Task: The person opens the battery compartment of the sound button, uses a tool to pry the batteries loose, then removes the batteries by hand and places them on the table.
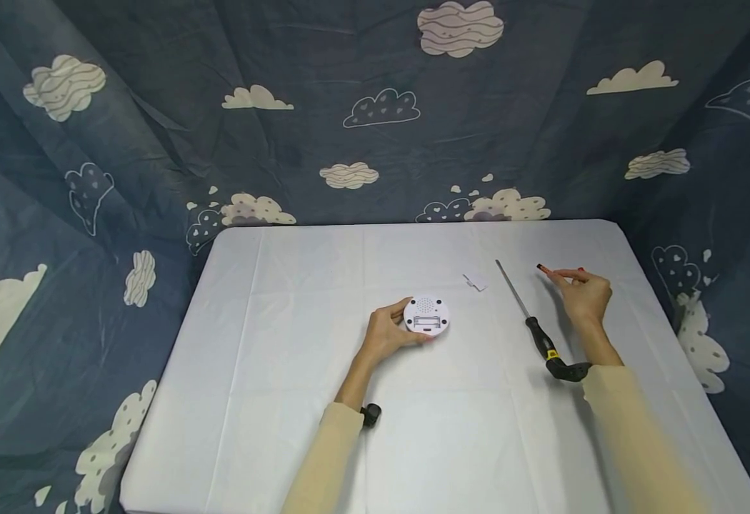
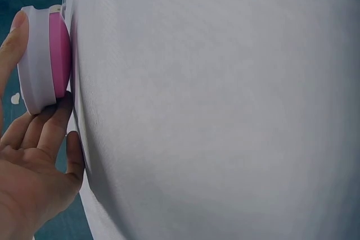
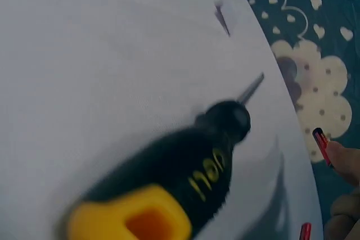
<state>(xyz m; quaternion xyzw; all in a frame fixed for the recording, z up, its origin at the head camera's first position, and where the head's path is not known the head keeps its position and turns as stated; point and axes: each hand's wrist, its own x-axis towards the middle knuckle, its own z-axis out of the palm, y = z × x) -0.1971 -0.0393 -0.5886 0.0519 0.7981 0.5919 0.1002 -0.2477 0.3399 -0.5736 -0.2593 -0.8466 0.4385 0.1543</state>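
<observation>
My left hand (image 1: pixel 389 332) grips a round white device (image 1: pixel 426 305) by its edge, thumb on one side and fingers on the other. The device's underside faces up, showing small holes and an open battery compartment (image 1: pixel 427 322). In the left wrist view, its other side is pink (image 2: pixel 60 54). Over the table's right part, my right hand (image 1: pixel 583 296) pinches a red battery (image 3: pixel 321 143) with a black end between thumb and finger. A second red piece, perhaps another battery (image 3: pixel 305 231), shows by the same hand.
A screwdriver (image 1: pixel 536 332) with a black and yellow handle lies between the hands, close to the right wrist. Beyond the device lies a small white cover (image 1: pixel 476 283). White cloth covers the table (image 1: pixel 298 321); a dark cloud-patterned curtain (image 1: pixel 323 135) hangs around it.
</observation>
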